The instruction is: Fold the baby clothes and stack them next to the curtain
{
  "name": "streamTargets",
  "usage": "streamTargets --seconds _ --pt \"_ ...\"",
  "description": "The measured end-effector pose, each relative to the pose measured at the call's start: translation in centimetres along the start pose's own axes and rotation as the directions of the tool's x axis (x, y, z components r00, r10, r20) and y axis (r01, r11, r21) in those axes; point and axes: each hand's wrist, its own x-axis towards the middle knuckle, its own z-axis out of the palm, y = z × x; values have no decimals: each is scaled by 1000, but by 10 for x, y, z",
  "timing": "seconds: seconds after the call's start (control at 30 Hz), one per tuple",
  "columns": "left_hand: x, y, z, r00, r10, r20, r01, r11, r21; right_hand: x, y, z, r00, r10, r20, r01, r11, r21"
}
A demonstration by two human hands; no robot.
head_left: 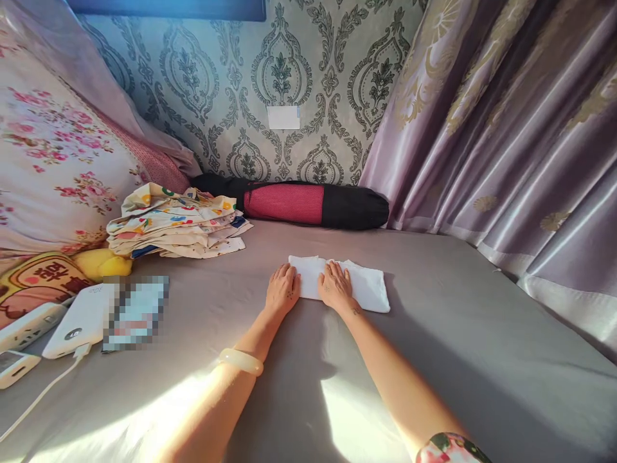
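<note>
A white folded cloth (367, 287) lies flat on the grey bed sheet (231, 302). My left hand (283, 287) rests at the cloth's left end, its fingers stretched forward along the edge. On the middle of the cloth lies my right hand (335, 285), palm down with the fingers spread a little. Neither hand grips the cloth. Parts of the cloth under the right hand are hidden.
A stack of folded patterned cloths (178, 222) sits at back left, near a black and red rolled bag (289, 202). A white power bank (83, 321) with a cable and a power strip (33, 323) lie left. Curtains (482, 128) hang right.
</note>
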Motion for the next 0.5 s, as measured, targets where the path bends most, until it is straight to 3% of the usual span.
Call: streamTargets --seconds 0.23,0.5 --pt "1 1 -8 975 -214 -64 212 977 -36 7 -25 0 997 -75 6 75 997 15" --pt "2 -7 -6 970 -235 -67 229 969 -89 4 -31 15 993 -109 -51 109 994 -5"
